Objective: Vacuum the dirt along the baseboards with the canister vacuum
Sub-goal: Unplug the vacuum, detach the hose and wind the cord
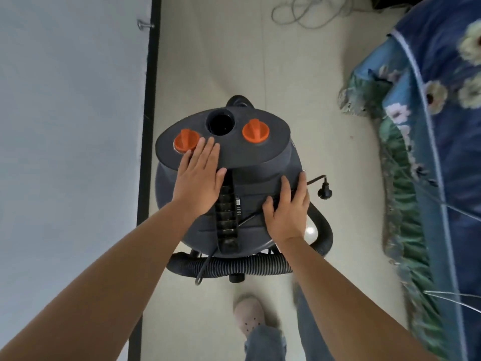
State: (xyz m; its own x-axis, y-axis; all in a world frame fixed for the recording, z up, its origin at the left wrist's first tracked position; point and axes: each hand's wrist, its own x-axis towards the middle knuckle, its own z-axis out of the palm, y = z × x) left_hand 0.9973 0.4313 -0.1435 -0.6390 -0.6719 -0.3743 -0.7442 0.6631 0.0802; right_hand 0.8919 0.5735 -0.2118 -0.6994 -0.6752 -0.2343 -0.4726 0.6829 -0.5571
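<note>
Barely begun: left hand (198, 178) and right hand (287, 208) spread flat on canister vacuum (250, 178); plug (324, 192) dangling loose, baseboard (149, 113) untouched.

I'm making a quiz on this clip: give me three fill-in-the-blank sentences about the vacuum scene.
1. The two knobs on the dark grey canister vacuum are ____ in colour.
2. Both hands, left hand and right hand, lie ____ on the vacuum.
3. The black power plug is ____, hanging by the canister's side.

Missing words: orange; flat; unplugged
</note>
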